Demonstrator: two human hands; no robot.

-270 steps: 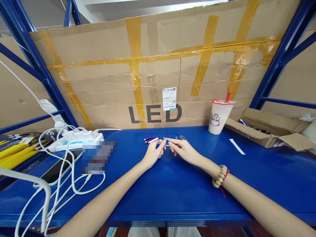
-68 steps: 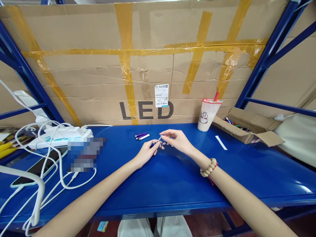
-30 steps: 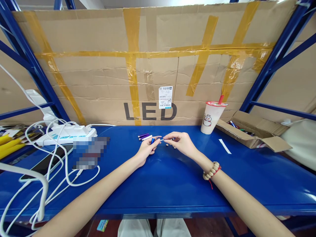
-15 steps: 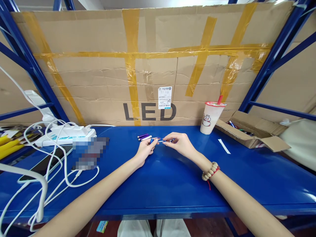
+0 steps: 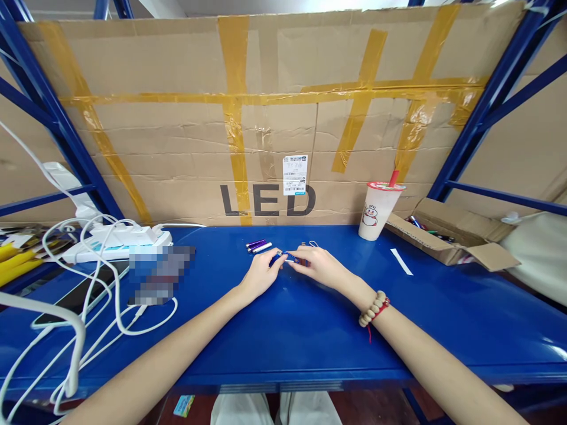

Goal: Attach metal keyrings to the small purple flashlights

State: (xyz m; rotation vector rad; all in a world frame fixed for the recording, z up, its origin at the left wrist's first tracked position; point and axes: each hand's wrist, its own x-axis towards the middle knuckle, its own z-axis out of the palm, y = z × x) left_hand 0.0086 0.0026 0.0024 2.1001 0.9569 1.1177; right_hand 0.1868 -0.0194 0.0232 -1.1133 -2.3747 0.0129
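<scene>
My left hand (image 5: 262, 270) is closed, thumb and fingers pinching a small blue pen-like piece (image 5: 278, 255) over the middle of the blue table. Facing it, my right hand (image 5: 322, 267) pinches a slim silver-white stick (image 5: 290, 261) whose tip points at the blue piece. Both items are small and partly covered by fingers, so I cannot tell whether they are joined. Just behind my left hand lie purple metallic tubes (image 5: 257, 245), side by side. A thin white loop (image 5: 313, 243) shows behind my right knuckles.
A drink cup (image 5: 377, 212) with a red straw stands at the back right, beside an open cardboard box (image 5: 447, 236) of pens. A white paper strip (image 5: 401, 261) lies nearby. Tangled white cables, a power strip (image 5: 110, 242) and phones (image 5: 84, 295) occupy the left.
My hands have turned palm-down and drawn closer together over the small pieces. My right hand has shifted slightly left. The tubes, cup and box are where they were.
</scene>
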